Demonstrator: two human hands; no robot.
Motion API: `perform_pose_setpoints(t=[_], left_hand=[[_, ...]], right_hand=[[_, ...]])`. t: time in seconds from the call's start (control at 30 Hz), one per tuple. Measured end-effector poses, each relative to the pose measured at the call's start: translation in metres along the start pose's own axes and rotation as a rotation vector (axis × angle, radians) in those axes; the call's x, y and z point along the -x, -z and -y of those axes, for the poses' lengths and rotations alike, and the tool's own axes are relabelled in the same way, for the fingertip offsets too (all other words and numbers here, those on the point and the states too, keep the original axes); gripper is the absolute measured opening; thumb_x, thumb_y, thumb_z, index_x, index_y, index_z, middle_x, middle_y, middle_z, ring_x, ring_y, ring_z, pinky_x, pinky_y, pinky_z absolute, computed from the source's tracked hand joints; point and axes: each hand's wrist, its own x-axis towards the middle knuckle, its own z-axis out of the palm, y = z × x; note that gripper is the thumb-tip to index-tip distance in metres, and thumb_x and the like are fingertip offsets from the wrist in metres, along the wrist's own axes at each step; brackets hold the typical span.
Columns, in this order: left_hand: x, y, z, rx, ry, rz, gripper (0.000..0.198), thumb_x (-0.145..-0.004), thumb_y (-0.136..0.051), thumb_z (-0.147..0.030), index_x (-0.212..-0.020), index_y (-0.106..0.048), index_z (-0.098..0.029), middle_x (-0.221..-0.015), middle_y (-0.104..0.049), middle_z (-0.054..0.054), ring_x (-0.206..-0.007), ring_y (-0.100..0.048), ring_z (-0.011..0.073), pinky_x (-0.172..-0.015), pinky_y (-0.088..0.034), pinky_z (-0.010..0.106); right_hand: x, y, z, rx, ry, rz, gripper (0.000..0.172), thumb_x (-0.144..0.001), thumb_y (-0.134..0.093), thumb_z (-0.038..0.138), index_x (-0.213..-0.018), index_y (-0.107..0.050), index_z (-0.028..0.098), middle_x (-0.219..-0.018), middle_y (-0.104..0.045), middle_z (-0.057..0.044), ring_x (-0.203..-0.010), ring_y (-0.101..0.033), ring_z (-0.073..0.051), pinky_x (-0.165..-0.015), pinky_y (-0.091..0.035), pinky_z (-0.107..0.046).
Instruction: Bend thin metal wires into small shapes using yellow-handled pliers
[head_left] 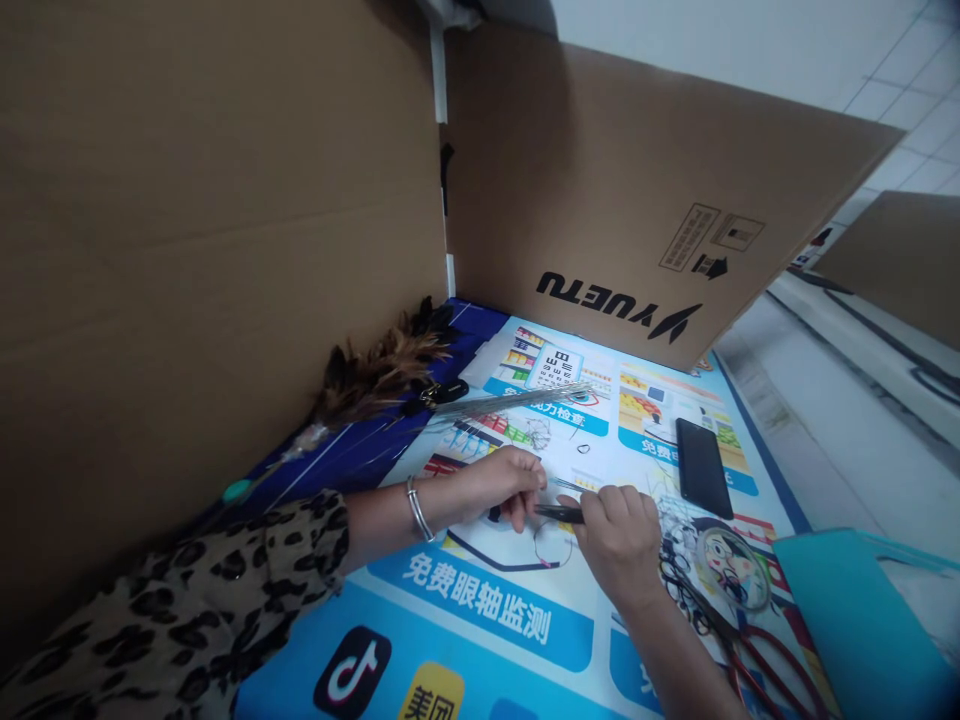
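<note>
My left hand (511, 487), a silver bangle on its wrist, is closed in a pinch over the printed sheet. A short length of thin wire (568, 485) runs from its fingertips toward my right hand. My right hand (621, 540) is wrapped around a pair of pliers, their handles hidden in the palm. The dark jaws of the pliers (556, 513) point left and reach close to the left fingertips; whether they touch the wire I cannot tell. Below the fingers, a thin dark strand with a pink spot (544, 562) hangs or lies on the sheet.
Behind my hands lies a bundle of thin metal rods (517, 402), near black keys (444, 393) and brown feathers (375, 375). To the right are a black phone (703, 468), a round cartoon-printed item (731, 565), red-handled scissors (772, 655) and a teal box (862, 615). Cardboard panels (600, 200) enclose two sides.
</note>
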Motion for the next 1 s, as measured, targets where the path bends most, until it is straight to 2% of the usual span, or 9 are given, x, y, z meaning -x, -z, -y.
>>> perform_pose_setpoints(t=[0.43, 0.67, 0.83, 1.0], left_hand=[[0.0011, -0.002, 0.0013, 0.022, 0.01, 0.039, 0.026, -0.076, -0.052, -0.037, -0.068, -0.052, -0.012, -0.059, -0.063, 0.002, -0.04, -0.056, 0.0093, -0.036, -0.031, 0.016], [0.0022, -0.0039, -0.0007, 0.004, 0.032, 0.012, 0.03, -0.074, -0.053, -0.041, -0.066, -0.05, -0.012, -0.056, -0.061, 0.002, -0.039, -0.055, 0.009, -0.036, -0.03, 0.016], [0.003, -0.0058, -0.0023, -0.03, 0.0, -0.016, 0.026, -0.076, -0.051, -0.039, -0.069, -0.049, -0.013, -0.055, -0.06, 0.001, -0.038, -0.055, 0.0091, -0.036, -0.029, 0.016], [0.0008, -0.005, 0.0011, -0.139, -0.045, -0.099, 0.024, -0.078, -0.048, -0.039, -0.074, -0.047, -0.015, -0.06, -0.058, -0.001, -0.038, -0.055, 0.0094, -0.036, -0.032, 0.017]], right_hand=[[0.0, 0.0006, -0.0001, 0.03, 0.037, -0.003, 0.022, -0.084, -0.051, 0.033, -0.067, -0.056, 0.02, -0.061, -0.042, -0.003, -0.066, -0.034, -0.017, -0.062, -0.021, -0.033], [-0.0018, 0.003, 0.0003, 0.027, 0.052, -0.002, 0.02, -0.083, -0.052, 0.031, -0.066, -0.055, 0.02, -0.061, -0.043, -0.003, -0.066, -0.034, -0.017, -0.062, -0.021, -0.033], [-0.0014, 0.0012, 0.0019, 0.012, 0.027, 0.061, 0.022, -0.081, -0.053, 0.032, -0.063, -0.051, 0.021, -0.062, -0.043, -0.003, -0.066, -0.035, -0.018, -0.062, -0.021, -0.033], [0.0001, -0.0028, 0.0065, -0.031, -0.008, 0.128, 0.015, -0.077, -0.057, 0.029, -0.066, -0.052, 0.019, -0.066, -0.047, -0.005, -0.069, -0.038, -0.019, -0.063, -0.022, -0.033]])
